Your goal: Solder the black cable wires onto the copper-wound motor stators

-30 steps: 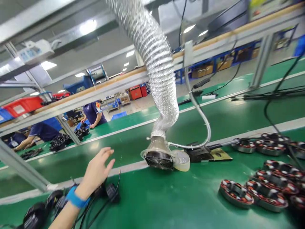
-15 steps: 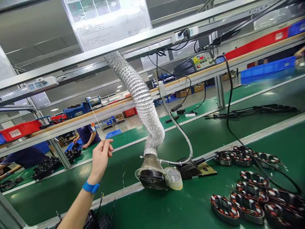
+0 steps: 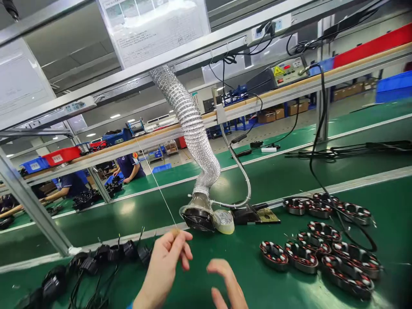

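Observation:
My left hand (image 3: 167, 259) is raised over the green bench, thumb and forefinger pinched on the end of a thin wire (image 3: 157, 189). The wire runs taut up and to the left toward a spool (image 3: 137, 126) on the shelf rail. My right hand (image 3: 227, 281) hovers just right of the left hand, low in view, fingers loosely curled and apart, holding nothing. Black round parts with cables (image 3: 106, 255) lie in a row to the left of my left hand.
A silver flexible duct (image 3: 193, 128) ends in a fan hood (image 3: 197, 216) beside a tape roll (image 3: 225, 221) and a dark tool stand (image 3: 254, 214). Several copper-wound stators (image 3: 318, 249) lie at right. Other people work at the far bench (image 3: 128, 167). A metal post (image 3: 35, 210) slants at left.
My left hand has come down and toward me, drawing the thin wire out with it. My right hand has entered the view from below. The camera has tilted down.

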Tool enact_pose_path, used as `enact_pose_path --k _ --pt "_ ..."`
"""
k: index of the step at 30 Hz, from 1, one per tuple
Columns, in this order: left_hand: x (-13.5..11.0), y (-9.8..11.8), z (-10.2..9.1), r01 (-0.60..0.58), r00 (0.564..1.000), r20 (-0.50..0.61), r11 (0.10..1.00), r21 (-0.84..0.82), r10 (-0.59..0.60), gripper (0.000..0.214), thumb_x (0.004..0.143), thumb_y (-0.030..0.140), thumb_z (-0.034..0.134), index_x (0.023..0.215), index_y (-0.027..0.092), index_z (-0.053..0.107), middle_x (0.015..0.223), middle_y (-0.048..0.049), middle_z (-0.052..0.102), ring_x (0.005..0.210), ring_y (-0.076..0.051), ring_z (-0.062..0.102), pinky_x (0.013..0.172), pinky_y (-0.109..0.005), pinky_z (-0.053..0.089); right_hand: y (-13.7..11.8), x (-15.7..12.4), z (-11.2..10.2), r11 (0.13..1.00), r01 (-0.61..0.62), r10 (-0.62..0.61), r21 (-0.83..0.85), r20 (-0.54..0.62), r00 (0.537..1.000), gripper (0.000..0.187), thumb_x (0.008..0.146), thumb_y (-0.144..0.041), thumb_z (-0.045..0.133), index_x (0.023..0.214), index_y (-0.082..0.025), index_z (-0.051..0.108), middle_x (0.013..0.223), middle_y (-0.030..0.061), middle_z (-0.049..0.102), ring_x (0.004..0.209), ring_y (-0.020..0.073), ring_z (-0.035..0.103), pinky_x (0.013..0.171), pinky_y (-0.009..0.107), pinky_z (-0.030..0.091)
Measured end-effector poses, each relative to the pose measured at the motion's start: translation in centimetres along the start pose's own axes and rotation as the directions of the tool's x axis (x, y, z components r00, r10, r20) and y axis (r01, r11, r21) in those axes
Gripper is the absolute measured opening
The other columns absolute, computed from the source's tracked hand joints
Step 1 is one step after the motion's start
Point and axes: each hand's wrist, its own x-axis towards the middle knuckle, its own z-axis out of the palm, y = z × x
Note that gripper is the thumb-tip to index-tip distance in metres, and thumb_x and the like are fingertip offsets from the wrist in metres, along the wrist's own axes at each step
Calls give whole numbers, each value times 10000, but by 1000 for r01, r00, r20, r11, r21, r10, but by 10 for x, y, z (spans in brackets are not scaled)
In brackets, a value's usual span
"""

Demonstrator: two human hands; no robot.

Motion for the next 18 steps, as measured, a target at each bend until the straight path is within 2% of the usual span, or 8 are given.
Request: enact_pose_path --k 1,2,4,7,9,11,13,18 --pt "-8 -12 8 21 1000 -1 1000 -20 -21 388 901 496 571 939 119 658 657 4 599 512 -78 517 533 -208 402 -4 7 -1 987 -118 120 108 -14 993 270 1006 -367 423 1193 -234 565 1072 110 636 1019 245 620 880 391 525" --pt "-14 -22 15 33 999 -8 999 -40 -34 394 892 500 582 920 115 663 669 -4 604 530 -85 528 547 -216 422 -8 15 -2 937 -258 254 237 46 966 289 998 -416 427 1134 -219 589 1039 102 641 997 237 619 880 371 518" --pt "-24 -40 26 49 998 -47 996 -74 -52 406 873 508 603 887 108 669 673 -17 612 552 -98 543 564 -230 451 -17 25 -1 755 -478 422 448 226 878 409 943 -560 470 865 -184 609 820 63 622 807 206 620 766 327 522" --pt "-31 -54 33 72 983 -159 991 -110 -89 406 846 499 639 892 97 673 696 -42 636 588 -121 584 588 -246 485 -28 26 -4 386 -733 542 560 506 672 563 816 -730 535 781 -168 559 670 16 571 565 140 563 578 269 463" --pt "-30 -60 34 78 967 -230 988 -132 -107 401 837 483 654 903 89 673 729 -57 647 597 -128 607 594 -253 498 -29 20 -14 225 -828 557 513 630 542 595 754 -744 605 876 -162 580 584 -29 523 432 82 455 484 225 367" --pt "-25 -66 32 67 955 -275 985 -160 -109 389 831 467 662 897 83 673 753 -66 649 596 -129 616 594 -257 506 -25 15 -28 169 -873 561 457 684 467 627 691 -731 682 918 -152 603 483 -98 368 373 35 269 434 200 248" --pt "-15 -76 29 39 942 -321 981 -192 -100 373 828 455 665 886 86 670 746 -60 640 593 -125 613 590 -256 509 -14 13 -44 174 -896 584 409 690 428 671 628 -745 720 904 -140 625 470 -135 212 402 25 127 423 199 158" --pt "16 -110 20 -36 895 -444 984 -172 -45 365 849 463 632 850 98 656 706 -39 608 574 -117 591 552 -243 495 26 4 -66 297 -927 643 229 670 372 772 542 -854 660 858 -149 650 481 -131 120 432 41 64 430 216 80"
